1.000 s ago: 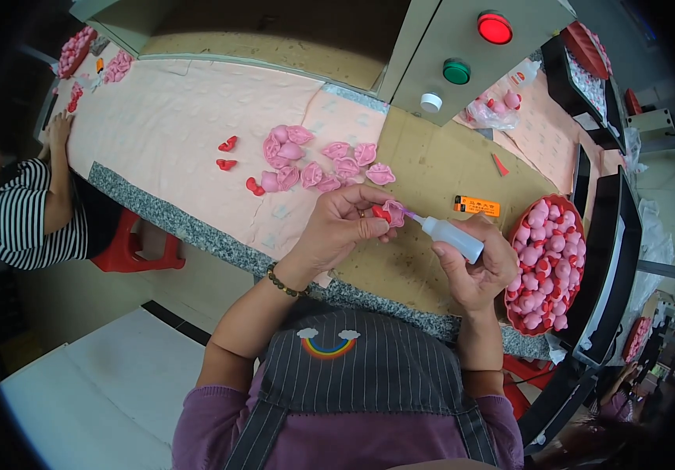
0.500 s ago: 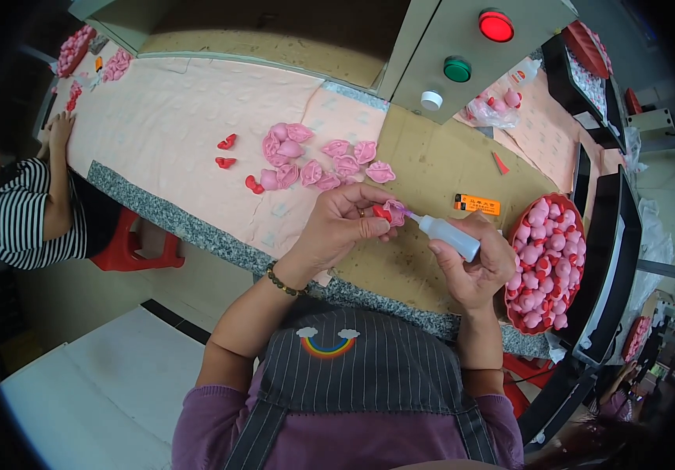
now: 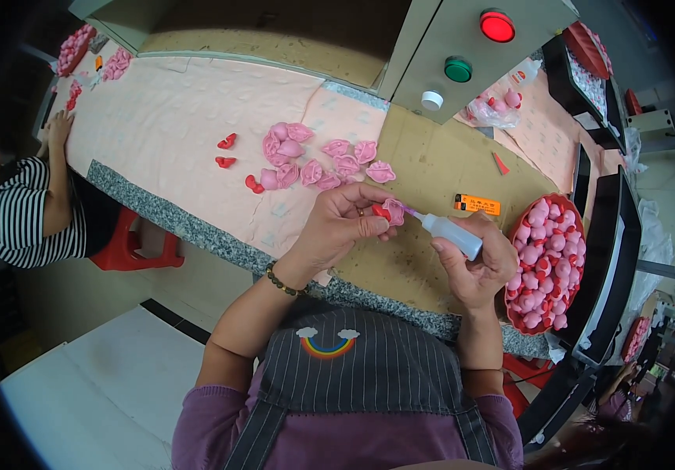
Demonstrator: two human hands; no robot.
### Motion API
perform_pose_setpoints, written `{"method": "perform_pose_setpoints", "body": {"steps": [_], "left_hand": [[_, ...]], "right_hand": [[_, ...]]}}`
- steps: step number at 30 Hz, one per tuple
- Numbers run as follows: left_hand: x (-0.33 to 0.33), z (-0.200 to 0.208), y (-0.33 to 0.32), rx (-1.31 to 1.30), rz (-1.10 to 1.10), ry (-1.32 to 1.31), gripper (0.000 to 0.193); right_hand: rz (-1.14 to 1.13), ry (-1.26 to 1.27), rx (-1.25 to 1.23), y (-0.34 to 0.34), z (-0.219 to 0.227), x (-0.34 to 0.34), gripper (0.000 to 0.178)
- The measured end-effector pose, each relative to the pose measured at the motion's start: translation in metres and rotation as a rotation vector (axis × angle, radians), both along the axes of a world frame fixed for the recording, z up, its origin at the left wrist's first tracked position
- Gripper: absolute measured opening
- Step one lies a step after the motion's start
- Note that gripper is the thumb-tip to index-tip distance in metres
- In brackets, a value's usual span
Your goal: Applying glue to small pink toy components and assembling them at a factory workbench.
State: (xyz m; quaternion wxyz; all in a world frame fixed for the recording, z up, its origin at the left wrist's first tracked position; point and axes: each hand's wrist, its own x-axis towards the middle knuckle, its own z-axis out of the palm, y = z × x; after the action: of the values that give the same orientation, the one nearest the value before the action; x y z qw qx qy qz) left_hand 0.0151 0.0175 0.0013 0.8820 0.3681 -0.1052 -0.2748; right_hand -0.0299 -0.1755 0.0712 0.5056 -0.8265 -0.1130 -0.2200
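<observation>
Between the fingertips of my left hand (image 3: 347, 222) is a small pink molded piece with a red part (image 3: 391, 211), pinched above the bench. My right hand (image 3: 478, 262) grips a translucent squeeze bottle (image 3: 453, 236), tilted so its thin purple nozzle (image 3: 412, 212) meets or nearly meets the pink piece; I cannot tell if they touch. Beyond my left hand lie several loose pink shell-like pieces (image 3: 311, 172) on a pale pink cloth (image 3: 196, 110). Small red pieces (image 3: 226, 162) rest to their left.
A red basket (image 3: 512, 313) full of pink-and-red figures stands right of my right hand. Near it lie an orange box (image 3: 477, 204) and a red pointed piece (image 3: 500, 163). A panel with buttons (image 3: 457, 70) rises behind. Another person in a striped shirt (image 3: 32, 207) sits at far left.
The bottle and my right hand have shifted very slightly right, drawing the nozzle back a little from the pink piece. My left hand stays in place.
</observation>
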Motion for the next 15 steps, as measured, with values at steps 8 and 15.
{"method": "perform_pose_setpoints", "body": {"steps": [8,15], "left_hand": [[-0.0005,0.0004,-0.0003,0.012,0.030,0.003,0.030],[0.0000,0.0026,0.0003,0.019,0.058,0.039,0.030]], "right_hand": [[-0.010,0.021,-0.014,-0.0008,0.0009,-0.0006,0.021],[0.007,0.004,-0.064,-0.0032,0.0001,0.0001,0.018]]}}
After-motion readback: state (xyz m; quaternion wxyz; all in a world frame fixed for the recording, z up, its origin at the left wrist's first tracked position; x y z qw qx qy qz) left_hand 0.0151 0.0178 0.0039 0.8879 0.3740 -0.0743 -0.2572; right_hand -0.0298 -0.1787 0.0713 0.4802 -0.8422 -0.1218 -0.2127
